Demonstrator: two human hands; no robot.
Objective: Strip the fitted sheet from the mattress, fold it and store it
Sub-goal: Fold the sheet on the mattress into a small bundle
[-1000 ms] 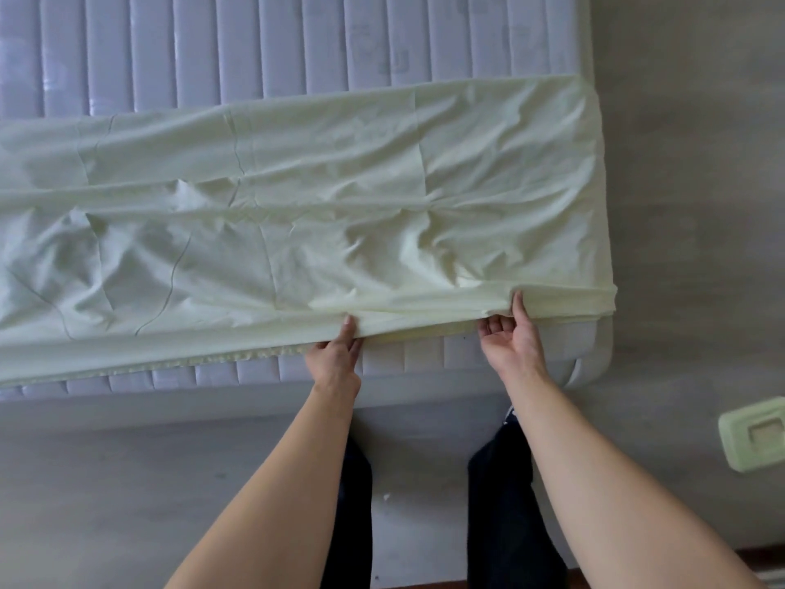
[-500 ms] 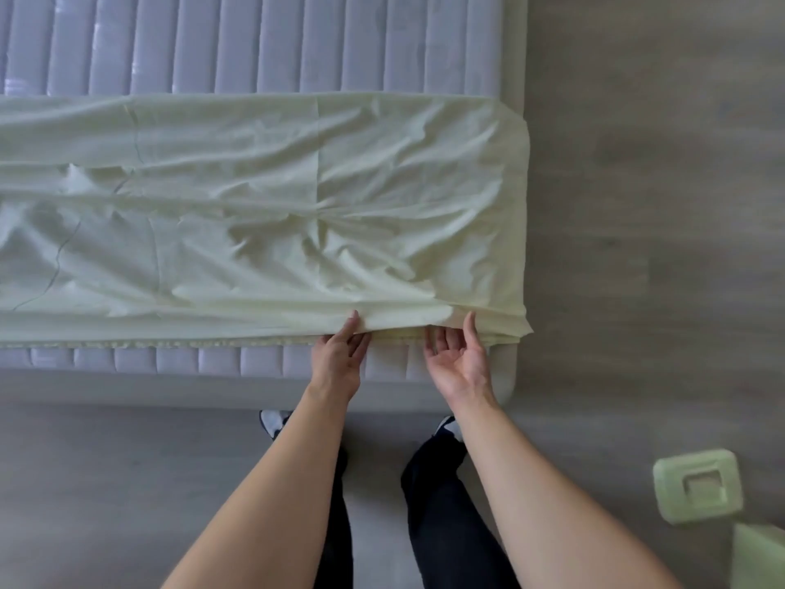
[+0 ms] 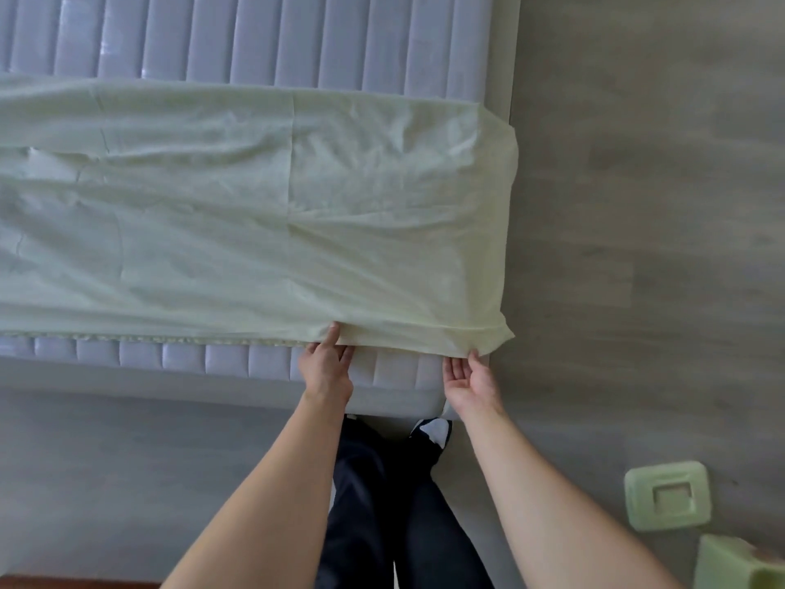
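While the sheet (image 3: 255, 214) lies folded across the mattress (image 3: 263, 36), both hands pinch its near edge.
Left hand (image 3: 325, 367) mid-frame, right hand (image 3: 469, 378) at the corner.

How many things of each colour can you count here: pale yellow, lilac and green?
Pale yellow: 1, the sheet
Lilac: 1, the mattress
Green: 2, the square block and the corner block, both on the floor
Total: 4

Fitted sheet (image 3: 255, 206) runs off the left edge; its full length is unseen, and it covers the mattress (image 3: 297, 36) middle. Fingertips of both hands (image 3: 327, 367) tuck under the hem, hidden. Green box (image 3: 739, 563) at lower right is cropped by the frame.
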